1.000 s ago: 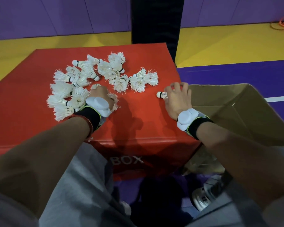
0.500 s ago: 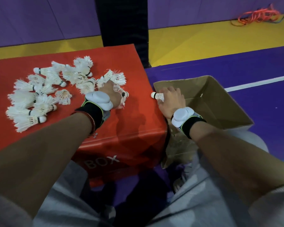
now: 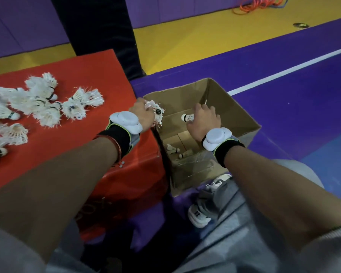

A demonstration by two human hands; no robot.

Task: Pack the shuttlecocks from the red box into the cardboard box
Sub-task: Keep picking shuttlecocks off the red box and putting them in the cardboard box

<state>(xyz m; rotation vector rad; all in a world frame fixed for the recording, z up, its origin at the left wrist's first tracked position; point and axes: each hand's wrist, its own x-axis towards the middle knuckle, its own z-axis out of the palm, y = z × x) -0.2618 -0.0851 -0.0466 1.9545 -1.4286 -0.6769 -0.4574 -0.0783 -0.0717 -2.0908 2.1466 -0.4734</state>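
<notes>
Many white feathered shuttlecocks [image 3: 37, 101] lie heaped on the flat top of the red padded box [image 3: 98, 75], out at the left of my feed, cork ends pointing every way. At that box's right edge I see the left hand [image 3: 141, 115], fingers curled round a small bunch of ragged white shuttlecocks [image 3: 156, 113], which it holds over the near-left corner of the open brown cardboard box [image 3: 246, 123]. How many are in that bunch I cannot tell. The cardboard box sits on the purple floor [image 3: 283, 95], right up against the red box's side. On its bottom I count two loose shuttlecocks [image 3: 172, 149], lying on their sides just beside each other. Above the opening the right hand [image 3: 204, 120] pinches a single white shuttlecock [image 3: 187, 117], its round cork tip pointing left toward the other hand; the feathers are hidden behind the fingers. Each wrist carries a black strap with a white plastic pod [image 3: 124, 122] on top. Below the cardboard box I make out a grey-and-white trainer [image 3: 200, 213] on the floor. Far back at the upper right lies a tangle of orange cord [image 3: 258, 5].
</notes>
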